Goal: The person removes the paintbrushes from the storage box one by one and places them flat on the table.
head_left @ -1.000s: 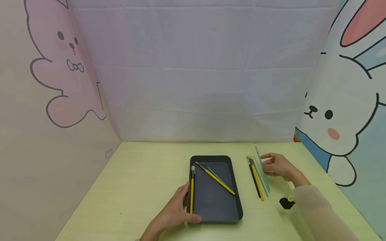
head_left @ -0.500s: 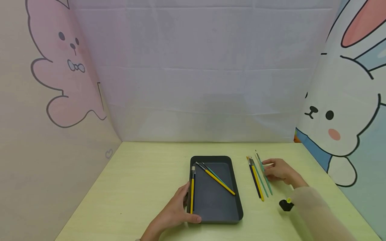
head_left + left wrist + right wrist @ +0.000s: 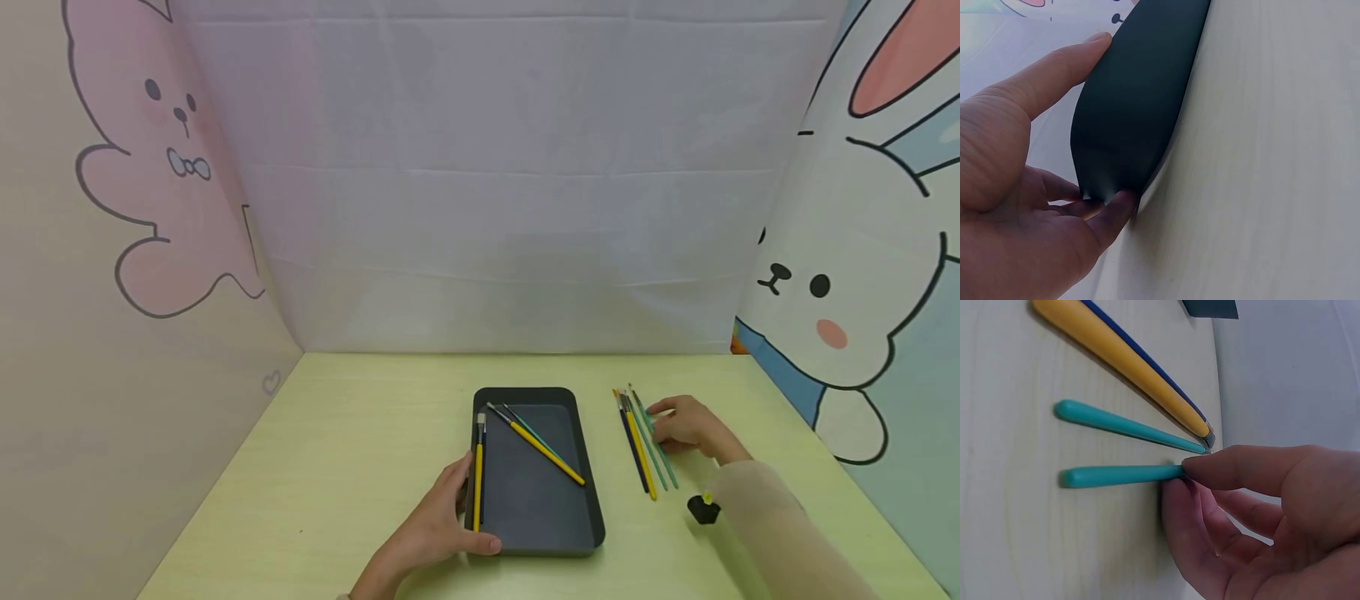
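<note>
Right hand (image 3: 692,427) pinches teal brush (image 3: 1122,475), frame right
Left hand (image 3: 437,527) grips tray (image 3: 540,512), lower centre; light pinch should steer best.

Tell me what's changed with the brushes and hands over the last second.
The right hand has drawn its pinched teal brush slightly nearer, the brush's far end angling left toward the neighbouring brushes. Nothing was newly grasped or released. Those neighbours, the tray, the left hand gripping it and the brushes inside stayed put.
</note>
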Available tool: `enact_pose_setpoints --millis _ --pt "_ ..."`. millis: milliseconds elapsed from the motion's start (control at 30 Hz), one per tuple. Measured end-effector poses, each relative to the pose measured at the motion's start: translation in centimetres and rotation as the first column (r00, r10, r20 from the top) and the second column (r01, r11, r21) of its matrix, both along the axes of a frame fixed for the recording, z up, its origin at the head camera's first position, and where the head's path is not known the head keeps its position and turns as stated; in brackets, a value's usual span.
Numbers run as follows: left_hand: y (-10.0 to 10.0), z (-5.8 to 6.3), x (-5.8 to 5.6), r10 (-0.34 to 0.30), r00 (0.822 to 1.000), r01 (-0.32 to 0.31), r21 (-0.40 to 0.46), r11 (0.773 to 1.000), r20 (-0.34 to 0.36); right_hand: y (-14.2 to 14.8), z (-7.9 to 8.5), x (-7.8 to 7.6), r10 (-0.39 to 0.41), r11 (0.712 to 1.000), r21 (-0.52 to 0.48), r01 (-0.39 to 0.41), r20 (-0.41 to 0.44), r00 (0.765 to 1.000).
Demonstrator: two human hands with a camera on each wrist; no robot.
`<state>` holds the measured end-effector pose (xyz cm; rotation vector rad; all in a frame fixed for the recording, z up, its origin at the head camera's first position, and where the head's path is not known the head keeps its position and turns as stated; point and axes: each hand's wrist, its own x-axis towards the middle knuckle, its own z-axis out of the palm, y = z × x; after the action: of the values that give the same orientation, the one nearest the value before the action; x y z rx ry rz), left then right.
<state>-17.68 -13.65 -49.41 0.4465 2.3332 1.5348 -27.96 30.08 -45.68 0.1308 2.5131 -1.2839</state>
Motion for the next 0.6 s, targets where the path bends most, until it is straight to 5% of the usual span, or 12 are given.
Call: enact_pose_setpoints --millis 600 --pt "0.01 -0.11 0.14 0.004 1.0 -0.004 0.002 1.0 -0.002 -0.81 -0.61 -0.38 -0.019 0.988 0.153 0.022 -0.017 1.0"
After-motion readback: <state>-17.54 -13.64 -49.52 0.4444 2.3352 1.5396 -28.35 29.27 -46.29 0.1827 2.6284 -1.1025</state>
